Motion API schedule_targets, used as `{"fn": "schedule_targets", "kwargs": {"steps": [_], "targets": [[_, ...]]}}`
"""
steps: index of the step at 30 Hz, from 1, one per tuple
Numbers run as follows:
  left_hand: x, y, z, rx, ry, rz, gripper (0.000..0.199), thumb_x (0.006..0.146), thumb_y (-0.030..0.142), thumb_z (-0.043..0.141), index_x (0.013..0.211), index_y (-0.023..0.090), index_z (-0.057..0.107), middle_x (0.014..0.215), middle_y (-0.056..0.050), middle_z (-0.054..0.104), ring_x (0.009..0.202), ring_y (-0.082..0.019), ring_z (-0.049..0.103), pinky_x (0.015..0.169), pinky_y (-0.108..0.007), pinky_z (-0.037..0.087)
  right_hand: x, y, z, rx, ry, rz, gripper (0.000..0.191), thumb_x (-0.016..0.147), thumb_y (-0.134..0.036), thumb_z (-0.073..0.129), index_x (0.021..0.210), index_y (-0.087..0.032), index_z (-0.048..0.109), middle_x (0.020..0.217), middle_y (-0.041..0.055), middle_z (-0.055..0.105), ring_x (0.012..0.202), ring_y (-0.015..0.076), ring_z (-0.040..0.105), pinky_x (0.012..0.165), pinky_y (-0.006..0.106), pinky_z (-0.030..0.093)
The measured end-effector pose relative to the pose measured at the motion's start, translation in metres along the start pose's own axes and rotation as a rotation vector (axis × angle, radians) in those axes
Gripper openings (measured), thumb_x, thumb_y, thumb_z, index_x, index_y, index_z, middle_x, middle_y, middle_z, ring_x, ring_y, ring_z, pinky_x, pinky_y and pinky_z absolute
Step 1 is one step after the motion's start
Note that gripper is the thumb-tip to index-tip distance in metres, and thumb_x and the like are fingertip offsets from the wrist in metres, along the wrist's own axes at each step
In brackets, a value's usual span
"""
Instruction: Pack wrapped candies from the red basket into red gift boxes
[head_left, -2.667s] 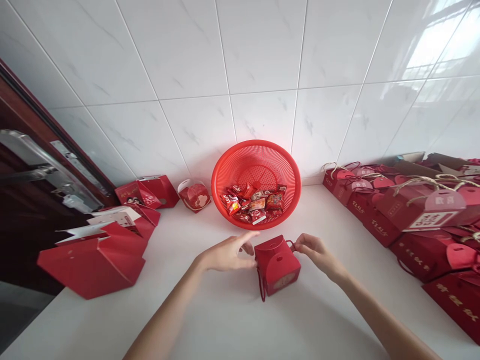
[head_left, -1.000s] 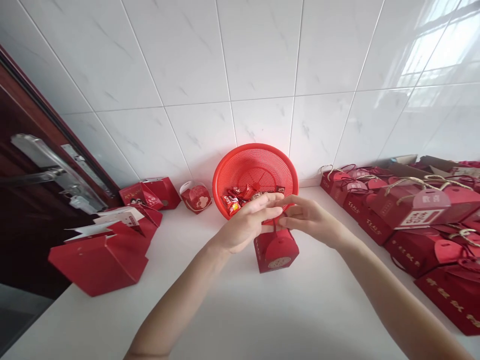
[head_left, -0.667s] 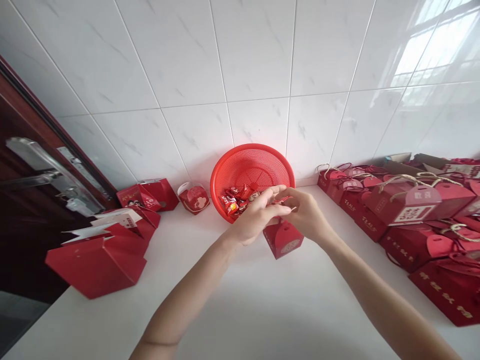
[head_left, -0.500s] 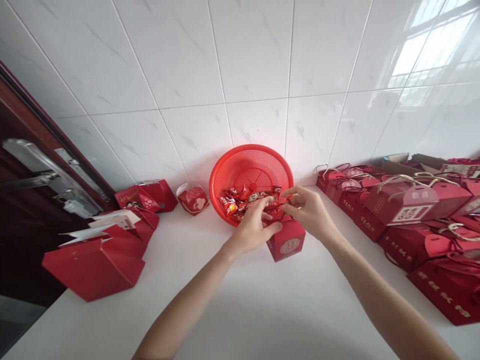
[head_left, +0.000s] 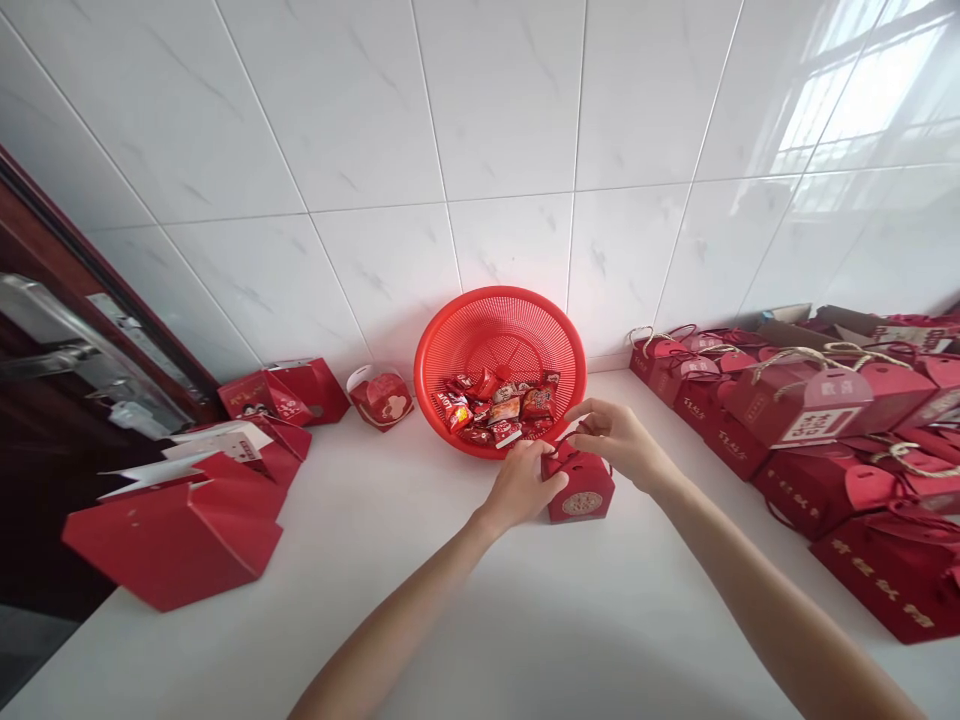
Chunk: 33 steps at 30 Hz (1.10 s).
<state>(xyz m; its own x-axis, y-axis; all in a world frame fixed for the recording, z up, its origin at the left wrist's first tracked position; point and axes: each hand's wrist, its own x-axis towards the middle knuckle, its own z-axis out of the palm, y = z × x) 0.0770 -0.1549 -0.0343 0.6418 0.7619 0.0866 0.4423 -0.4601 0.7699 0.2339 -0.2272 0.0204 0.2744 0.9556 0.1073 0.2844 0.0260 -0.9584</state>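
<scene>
A small red gift box (head_left: 579, 492) with a round gold emblem stands upright on the white table, just in front of the red plastic basket (head_left: 424, 400). My left hand (head_left: 519, 482) grips the box at its upper left, thumb on the near face. Above the box's top right, my right hand (head_left: 616, 440) pinches a thin dark red cord (head_left: 568, 440) that runs to the box top. Wrapped candies (head_left: 504, 410) lie in the tilted basket behind both hands.
Open red boxes (head_left: 172, 545) stand along the left edge near a door (head_left: 45, 420). A small red-and-white box (head_left: 381, 397) sits left of the basket. Stacked red boxes with cords (head_left: 802, 400) fill the right side. A tiled wall (head_left: 510, 120) closes off the back.
My left hand has moved down and back from over the candies onto the box's side. The box now faces me more squarely. My right hand has lowered slightly, still pinching the cord.
</scene>
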Motion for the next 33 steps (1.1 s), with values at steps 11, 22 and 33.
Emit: {"fn": "schedule_targets", "kwargs": {"steps": [11, 22, 33], "targets": [[-0.001, -0.003, 0.019, -0.017, 0.112, -0.043, 0.013, 0.076, 0.028, 0.066, 0.082, 0.022, 0.056, 0.097, -0.005, 0.062, 0.106, -0.025, 0.057, 0.095, -0.038, 0.046, -0.002, 0.001, -0.002, 0.195, -0.142, 0.050, 0.031, 0.065, -0.028, 0.074, 0.092, -0.019, 0.063, 0.067, -0.0032, 0.063, 0.060, 0.0158, 0.062, 0.062, 0.031, 0.048], [-0.018, -0.017, 0.021, -0.277, 0.040, 0.060, 0.077, 0.081, 0.040, 0.070, 0.147, 0.022, 0.036, 0.151, -0.015, 0.039, 0.141, -0.032, 0.038, 0.114, -0.049, 0.035, -0.003, 0.002, -0.013, -0.351, 0.131, -0.213, 0.028, 0.071, -0.018, 0.051, 0.095, -0.023, 0.064, 0.060, -0.0055, 0.052, 0.056, 0.0140, 0.045, 0.058, 0.027, 0.038], [-0.046, -0.051, 0.063, -0.229, -0.124, 0.243, 0.029, 0.083, 0.020, 0.059, 0.111, 0.021, 0.065, 0.112, -0.010, 0.066, 0.105, -0.025, 0.061, 0.098, -0.043, 0.050, -0.018, -0.022, -0.070, -0.518, 0.318, -0.245, 0.022, 0.075, -0.018, 0.057, 0.093, -0.022, 0.069, 0.070, -0.0001, 0.062, 0.065, 0.0180, 0.057, 0.068, 0.034, 0.046]]}}
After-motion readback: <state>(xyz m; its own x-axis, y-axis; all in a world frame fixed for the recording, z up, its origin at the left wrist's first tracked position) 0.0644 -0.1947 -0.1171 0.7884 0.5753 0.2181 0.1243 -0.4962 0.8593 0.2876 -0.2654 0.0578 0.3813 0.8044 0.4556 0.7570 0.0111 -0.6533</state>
